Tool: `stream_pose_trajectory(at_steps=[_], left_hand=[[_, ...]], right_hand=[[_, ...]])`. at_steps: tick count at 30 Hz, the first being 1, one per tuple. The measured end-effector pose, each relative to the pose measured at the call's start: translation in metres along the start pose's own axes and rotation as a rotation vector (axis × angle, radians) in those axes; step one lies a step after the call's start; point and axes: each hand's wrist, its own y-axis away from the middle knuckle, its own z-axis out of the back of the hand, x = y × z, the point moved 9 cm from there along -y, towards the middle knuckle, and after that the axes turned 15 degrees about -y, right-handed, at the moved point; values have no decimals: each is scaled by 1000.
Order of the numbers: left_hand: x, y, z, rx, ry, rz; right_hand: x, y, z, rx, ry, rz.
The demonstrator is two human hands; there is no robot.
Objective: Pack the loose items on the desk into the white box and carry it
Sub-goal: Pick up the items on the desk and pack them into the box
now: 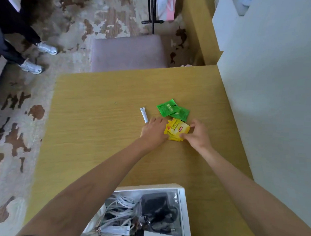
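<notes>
A stack of yellow tea packets point(177, 129) lies on the wooden desk point(97, 126). My left hand point(153, 131) presses against its left side and my right hand point(197, 135) pinches its right side, so both hands hold the stack together. Two green packets point(172, 110) lie just behind the stack, overlapping. A thin white sachet point(143, 114) lies to the left, touching my left fingertips. The white box point(183, 217) stands open at the desk's near edge, with a black adapter point(156, 206), cables and white sachets inside.
A white wall or cabinet point(276, 105) borders the desk on the right. A padded stool point(128, 51) stands beyond the far edge. Another person's legs and white shoes point(32, 67) are on the patterned carpet at far left. A black stand point(153, 14) is further back.
</notes>
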Motion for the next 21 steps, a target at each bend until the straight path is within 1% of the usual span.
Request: stream_pose_trajectory(at_steps=[3, 6, 7, 11, 15, 17, 19, 21], left_hand=[[-6, -12, -1, -84, -107, -44], [-11, -19, -5, -102, -197, -81], [-12, -20, -6, -97, -211, -91], [-21, -23, -8, -43, -254, -135], [-26, -27, -13, 41, -321, -98], [-24, -27, -13, 66, -256, -61], [-18, -23, -12, 85, -58, 5], [-6, -13, -8, 57, 178, 107]], right_hand=[[-12, 0, 2, 43, 17, -33], [-19, 1, 5, 112, 56, -8], [-23, 3, 7, 134, 36, -14], [-30, 21, 24, 199, -194, -32], [-38, 50, 53, 74, -396, -68], [-42, 64, 63, 31, -470, -105], [-42, 80, 71, 3, -532, -132], [-39, 96, 80, -19, -584, -126]])
